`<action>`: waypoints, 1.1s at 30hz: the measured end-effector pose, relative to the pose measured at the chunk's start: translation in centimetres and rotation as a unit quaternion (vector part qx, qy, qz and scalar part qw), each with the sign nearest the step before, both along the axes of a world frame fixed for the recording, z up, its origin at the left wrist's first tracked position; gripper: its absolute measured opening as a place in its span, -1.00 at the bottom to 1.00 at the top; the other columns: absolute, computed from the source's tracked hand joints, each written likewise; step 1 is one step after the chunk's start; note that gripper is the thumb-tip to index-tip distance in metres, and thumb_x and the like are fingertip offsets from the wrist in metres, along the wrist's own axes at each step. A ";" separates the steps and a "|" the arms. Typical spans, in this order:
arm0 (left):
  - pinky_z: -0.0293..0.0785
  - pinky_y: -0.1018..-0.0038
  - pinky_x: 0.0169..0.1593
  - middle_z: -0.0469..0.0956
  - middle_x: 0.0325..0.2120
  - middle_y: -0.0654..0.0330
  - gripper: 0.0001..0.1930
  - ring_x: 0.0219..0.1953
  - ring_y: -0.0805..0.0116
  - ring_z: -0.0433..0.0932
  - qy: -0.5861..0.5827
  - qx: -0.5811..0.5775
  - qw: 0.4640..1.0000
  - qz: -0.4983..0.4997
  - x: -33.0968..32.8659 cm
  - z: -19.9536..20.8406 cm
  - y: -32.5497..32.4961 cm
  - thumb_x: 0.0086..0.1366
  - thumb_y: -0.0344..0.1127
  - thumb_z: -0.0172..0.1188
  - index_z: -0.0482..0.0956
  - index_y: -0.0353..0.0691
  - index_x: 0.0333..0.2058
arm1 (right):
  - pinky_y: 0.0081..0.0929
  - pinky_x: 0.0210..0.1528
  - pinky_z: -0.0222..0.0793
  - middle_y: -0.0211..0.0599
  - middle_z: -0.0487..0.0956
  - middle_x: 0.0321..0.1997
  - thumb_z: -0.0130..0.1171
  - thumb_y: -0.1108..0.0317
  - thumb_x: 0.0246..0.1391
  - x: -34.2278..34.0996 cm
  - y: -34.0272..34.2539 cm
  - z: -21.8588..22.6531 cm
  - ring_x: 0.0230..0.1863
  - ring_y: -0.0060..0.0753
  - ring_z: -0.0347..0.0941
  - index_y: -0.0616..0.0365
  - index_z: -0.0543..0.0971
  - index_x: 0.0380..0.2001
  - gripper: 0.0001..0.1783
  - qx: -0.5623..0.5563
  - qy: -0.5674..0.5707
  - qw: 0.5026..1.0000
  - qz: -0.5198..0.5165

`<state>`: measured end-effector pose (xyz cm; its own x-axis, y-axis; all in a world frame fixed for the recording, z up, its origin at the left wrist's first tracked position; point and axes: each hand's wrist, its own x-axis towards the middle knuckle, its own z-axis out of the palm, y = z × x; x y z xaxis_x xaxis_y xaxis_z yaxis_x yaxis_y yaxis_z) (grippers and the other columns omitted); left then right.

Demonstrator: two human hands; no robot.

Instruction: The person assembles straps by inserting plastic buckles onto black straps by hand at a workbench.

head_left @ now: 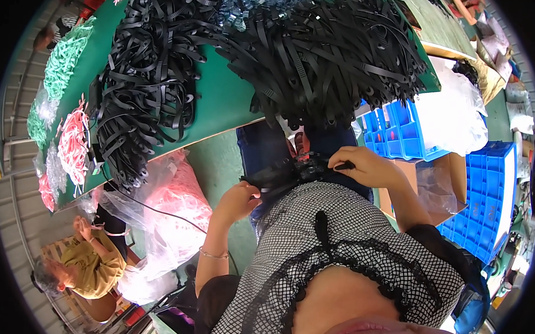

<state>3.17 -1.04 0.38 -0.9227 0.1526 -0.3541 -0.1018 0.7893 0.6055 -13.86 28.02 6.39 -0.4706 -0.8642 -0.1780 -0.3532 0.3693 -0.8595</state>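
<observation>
Over my lap, several black straps (307, 167) lie bunched between my two hands. My right hand (365, 165) pinches the dark end of a black strap, its fingers closed around it. To the left, my left hand (238, 200) is curled shut, with a dark strap tip showing just above its fingers. The stretch between the hands is dark and partly blurred, so I cannot tell whether both hold the same strap. Ahead, a large pile of black ribbed straps (324, 57) hangs over the front edge of the green table (222, 115).
Another black strap pile (156, 63) covers the table's left. Pink strips (74, 139) and green strips (68, 57) lie farther left. Below stands a clear bag of pink pieces (175, 202). Blue crates (481, 198) and a cardboard box (450, 179) stand right. A person (93, 267) sits at lower left.
</observation>
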 end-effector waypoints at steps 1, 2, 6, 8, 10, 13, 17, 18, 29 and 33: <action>0.41 0.37 -0.36 0.51 -0.50 0.10 -0.84 -0.45 0.16 0.50 0.000 -0.002 1.000 0.000 -0.2 0.4 0.1 0.01 -0.37 0.17 0.52 -0.26 -0.38 | -0.51 -0.31 0.36 -0.25 0.47 -0.43 0.07 0.58 -0.14 -0.2 -0.5 1.3 -0.39 -0.36 0.46 0.27 0.46 -0.32 -0.79 -0.017 -0.060 0.998 -0.008; 0.41 0.38 -0.37 0.50 -0.49 0.10 -0.84 -0.47 0.17 0.50 0.057 -0.011 0.998 0.023 -0.7 1.0 0.1 0.00 -0.40 0.17 0.52 -0.27 -0.39 | -0.47 -0.35 0.34 -0.24 0.47 -0.52 0.09 0.52 -0.12 -0.6 -1.3 2.6 -0.44 -0.35 0.44 0.27 0.46 -0.34 -0.82 -0.036 -0.117 0.992 -0.012; 0.42 0.33 -0.40 0.50 -0.46 0.08 -0.86 -0.46 0.10 0.50 0.251 0.024 0.955 0.155 -5.4 4.0 0.4 0.01 -0.45 0.15 0.51 -0.22 -0.38 | -0.60 -0.49 0.29 -0.34 0.44 -0.62 0.04 0.47 -0.03 -1.6 -3.1 6.3 -0.57 -0.55 0.38 0.27 0.47 -0.36 -0.86 -0.059 -0.130 0.989 0.026; 0.42 0.35 -0.42 0.49 -0.45 0.06 -0.82 -0.46 0.09 0.50 0.333 0.009 0.926 0.176 -8.6 6.7 0.5 0.03 -0.50 0.12 0.50 -0.24 -0.33 | -0.70 -0.62 0.19 -0.43 0.42 -0.63 -0.04 0.36 0.07 -2.3 -4.3 8.1 -0.66 -0.68 0.31 0.22 0.48 -0.37 -0.83 -0.013 -0.184 0.983 0.009; 0.42 0.33 -0.38 0.48 -0.44 0.08 -0.79 -0.42 0.11 0.50 0.401 -0.044 0.897 0.179 -11.9 7.8 0.4 0.01 -0.52 0.10 0.49 -0.22 -0.31 | -0.76 -0.68 0.11 -0.48 0.41 -0.63 -0.09 0.27 0.13 -3.0 -5.6 7.8 -0.71 -0.76 0.21 0.20 0.49 -0.39 -0.76 -0.055 -0.213 0.975 -0.043; 0.42 0.31 -0.33 0.47 -0.43 0.10 -0.74 -0.35 0.14 0.50 0.394 -0.142 0.893 0.167 -15.3 8.8 0.0 -0.01 -0.53 0.08 0.50 -0.17 -0.28 | -0.78 -0.73 -0.03 -0.47 0.38 -0.63 -0.06 0.32 0.13 -4.1 -8.0 7.1 -0.76 -0.80 0.10 0.24 0.48 -0.37 -0.80 -0.122 -0.222 0.964 -0.080; 0.43 0.31 -0.33 0.47 -0.40 0.11 -0.77 -0.34 0.11 0.49 0.385 -0.151 0.897 0.154 -17.6 6.6 -1.0 0.00 -0.50 0.07 0.53 -0.10 -0.32 | -0.78 -0.73 -0.05 -0.44 0.40 -0.57 -0.02 0.33 0.11 -4.9 -9.8 5.2 -0.76 -0.79 0.09 0.23 0.48 -0.34 -0.81 -0.167 -0.235 0.951 -0.106; 0.43 0.31 -0.33 0.47 -0.40 0.11 -0.77 -0.34 0.11 0.49 0.387 -0.152 0.897 0.151 -17.7 6.3 -1.1 0.00 -0.50 0.07 0.53 -0.10 -0.32 | -0.78 -0.73 -0.05 -0.44 0.40 -0.57 -0.02 0.33 0.11 -5.1 -9.9 4.9 -0.76 -0.79 0.09 0.23 0.48 -0.34 -0.81 -0.170 -0.234 0.951 -0.108; 0.47 0.47 -0.42 0.45 -0.46 0.23 -0.69 -0.44 0.29 0.49 0.619 -0.052 0.783 0.021 -17.4 10.3 2.7 -0.22 -0.57 0.14 0.58 -0.14 -0.40 | -0.77 -0.69 -0.08 -0.51 0.36 -0.51 0.01 0.26 0.11 -7.1 -11.6 3.8 -0.67 -0.76 0.12 0.20 0.42 -0.21 -0.74 -0.317 -0.360 0.864 -0.153; 0.47 0.49 -0.39 0.48 -0.40 0.15 -0.70 -0.42 0.25 0.50 0.603 0.104 0.791 -0.004 -18.6 10.7 3.3 -0.15 -0.65 0.12 0.54 -0.25 -0.36 | -0.76 -0.69 -0.06 -0.51 0.40 -0.51 0.01 0.29 0.11 -7.0 -11.3 3.9 -0.65 -0.76 0.17 0.14 0.43 -0.28 -0.83 -0.404 -0.379 0.806 -0.209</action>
